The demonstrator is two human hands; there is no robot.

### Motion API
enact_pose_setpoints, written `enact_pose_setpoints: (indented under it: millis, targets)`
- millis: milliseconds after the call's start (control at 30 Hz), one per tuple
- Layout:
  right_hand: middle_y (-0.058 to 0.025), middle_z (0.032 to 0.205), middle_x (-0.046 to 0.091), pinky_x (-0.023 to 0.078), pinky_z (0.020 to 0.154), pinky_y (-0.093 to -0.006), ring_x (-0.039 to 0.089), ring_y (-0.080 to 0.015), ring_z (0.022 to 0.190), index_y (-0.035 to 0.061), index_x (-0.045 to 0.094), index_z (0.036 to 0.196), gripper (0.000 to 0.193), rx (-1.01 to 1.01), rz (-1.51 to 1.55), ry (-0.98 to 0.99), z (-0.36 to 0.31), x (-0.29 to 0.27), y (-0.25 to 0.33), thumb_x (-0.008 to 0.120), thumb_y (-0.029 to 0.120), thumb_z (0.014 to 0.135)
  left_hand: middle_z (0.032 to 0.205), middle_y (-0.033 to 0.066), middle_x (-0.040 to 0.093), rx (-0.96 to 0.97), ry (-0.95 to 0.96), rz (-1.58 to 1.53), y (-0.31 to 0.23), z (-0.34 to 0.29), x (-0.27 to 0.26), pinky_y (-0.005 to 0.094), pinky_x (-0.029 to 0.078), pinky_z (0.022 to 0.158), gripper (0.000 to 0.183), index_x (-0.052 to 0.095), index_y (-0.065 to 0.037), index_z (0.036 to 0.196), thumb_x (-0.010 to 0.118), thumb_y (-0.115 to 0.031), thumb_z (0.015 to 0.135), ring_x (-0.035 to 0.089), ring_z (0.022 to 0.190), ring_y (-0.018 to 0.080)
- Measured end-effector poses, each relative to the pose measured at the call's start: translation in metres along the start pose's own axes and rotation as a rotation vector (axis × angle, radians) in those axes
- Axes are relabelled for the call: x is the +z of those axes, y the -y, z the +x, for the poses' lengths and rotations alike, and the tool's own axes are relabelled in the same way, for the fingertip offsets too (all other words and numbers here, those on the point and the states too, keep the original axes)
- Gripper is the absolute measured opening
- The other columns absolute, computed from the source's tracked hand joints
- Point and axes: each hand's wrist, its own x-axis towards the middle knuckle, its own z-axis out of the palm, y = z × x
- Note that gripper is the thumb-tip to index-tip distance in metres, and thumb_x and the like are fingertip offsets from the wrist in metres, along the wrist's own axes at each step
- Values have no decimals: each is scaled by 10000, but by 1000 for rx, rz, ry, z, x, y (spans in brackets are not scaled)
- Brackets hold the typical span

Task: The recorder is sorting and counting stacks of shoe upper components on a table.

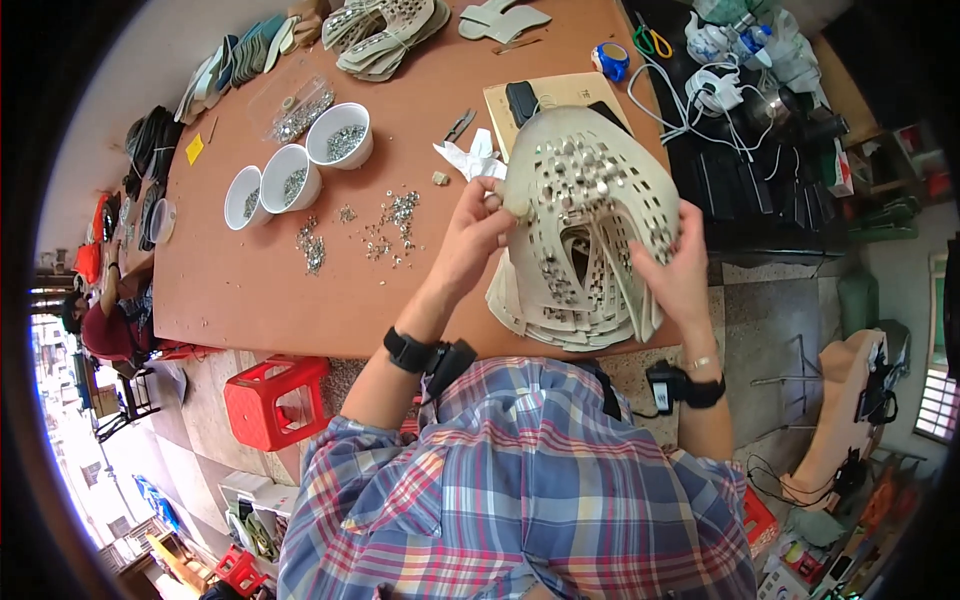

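Between my hands, above the near edge of the table, is a beige shoe upper (560, 165) dotted with small rectangular slots and shiny metal studs. My left hand (478, 225) pinches its left edge between thumb and fingers. On the opposite edge, my right hand (680, 270) grips with the thumb on top and the fingers mostly hidden behind. Just below the held piece lies a stack of similar uppers (515, 310), partly covered by it.
Three white bowls (290, 178) of small metal studs stand at left, beside loose stud piles (400, 215). A clear tray (300, 110), crumpled white paper (472, 158) and snips (460, 125) lie beyond. More uppers (385, 40) sit at the far edge. A red stool (272, 402) stands below the table.
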Motion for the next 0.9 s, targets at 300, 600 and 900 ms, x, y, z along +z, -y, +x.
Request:
enact_pose_setpoints:
  millis: [300,600,900]
  targets:
    - [-224,1011,565,434,874,-393,528,-363,996,-23,453,1129,542,2,-439,63,17,8,-52,692,163,679,1088,66,570,-239,-76,253,38,21,-14,347,454,886,402,460,-42,1196,584,-145,828,554,1021,161]
    - [-78,1011,575,468,807,-267,556,-108,940,-17,442,1157,490,86,425,351,12,15,72,650,57,719,1389,124,402,-161,261,-607,39,7,-20,453,284,1094,912,301,-101,1406,778,-283,651,386,1284,274]
    - [-98,988,594,485,742,-239,589,-126,848,-23,426,1161,485,97,653,233,32,14,58,652,85,745,1273,149,506,-143,370,-357,10,-3,-6,434,406,994,823,355,-37,1367,739,-360,715,522,1146,267]
